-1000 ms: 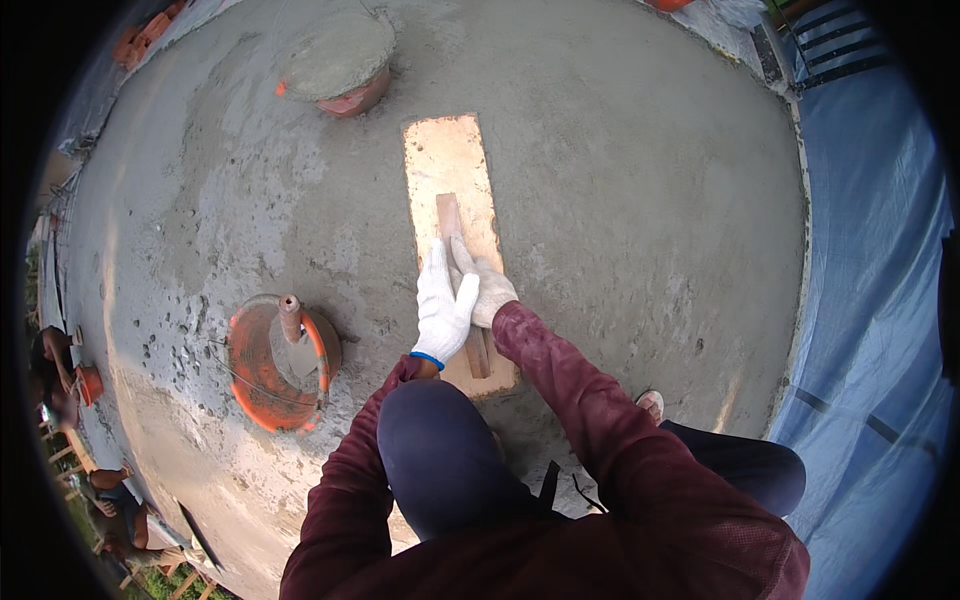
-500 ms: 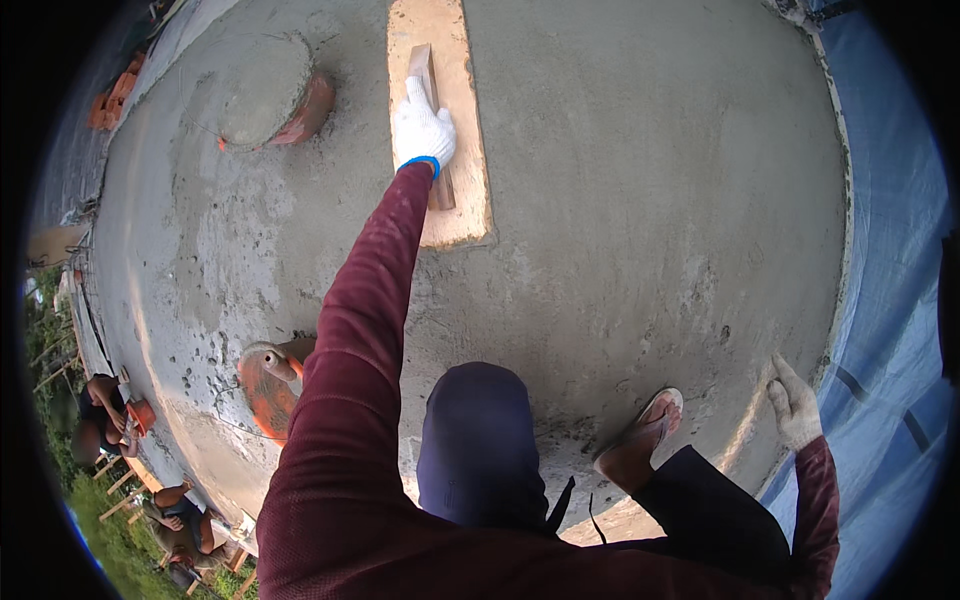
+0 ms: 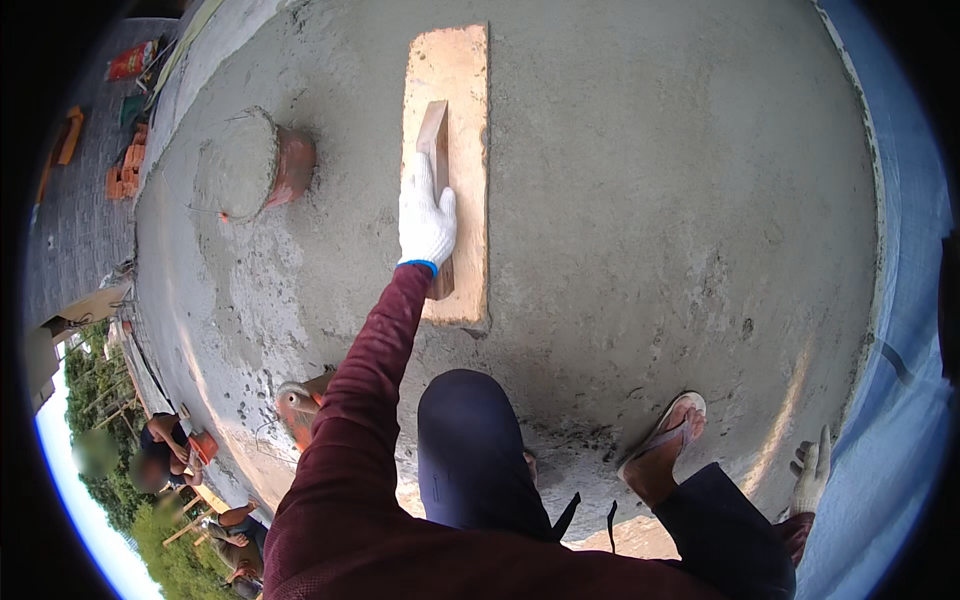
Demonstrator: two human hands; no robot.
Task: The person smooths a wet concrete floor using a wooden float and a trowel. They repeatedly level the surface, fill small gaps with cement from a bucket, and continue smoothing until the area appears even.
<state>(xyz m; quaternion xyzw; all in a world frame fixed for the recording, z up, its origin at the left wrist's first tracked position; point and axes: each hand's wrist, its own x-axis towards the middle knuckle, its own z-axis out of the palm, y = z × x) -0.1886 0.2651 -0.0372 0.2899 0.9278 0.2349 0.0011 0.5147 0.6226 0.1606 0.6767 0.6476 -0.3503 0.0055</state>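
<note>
My left hand (image 3: pixel 428 225), in a white knitted glove with a blue cuff, grips the bar handle (image 3: pixel 434 140) of a long wooden float (image 3: pixel 465 200). The float's flat board lies on wet grey concrete (image 3: pixel 640 220), its length pointing away from me. Far out to the right, my right hand (image 3: pixel 810 478), in a dirty pale glove, is beside the concrete's edge; its fingers are partly stretched and it holds nothing visible. Left of the float stands a reddish bucket (image 3: pixel 293 168) topped with grey mortar.
A reddish-orange object with a rounded grey end (image 3: pixel 294 402) is partly hidden behind my left arm. Blue sheeting (image 3: pixel 905 300) borders the right side. My sandalled foot (image 3: pixel 672 435) is on the concrete. At lower left are two people (image 3: pixel 165 445); orange bricks (image 3: pixel 127 170) are stacked beyond the left edge.
My left hand and the float have come nearer to me. My right hand has dropped lower and toward the blue sheeting. The view has shifted, showing more beyond the left edge.
</note>
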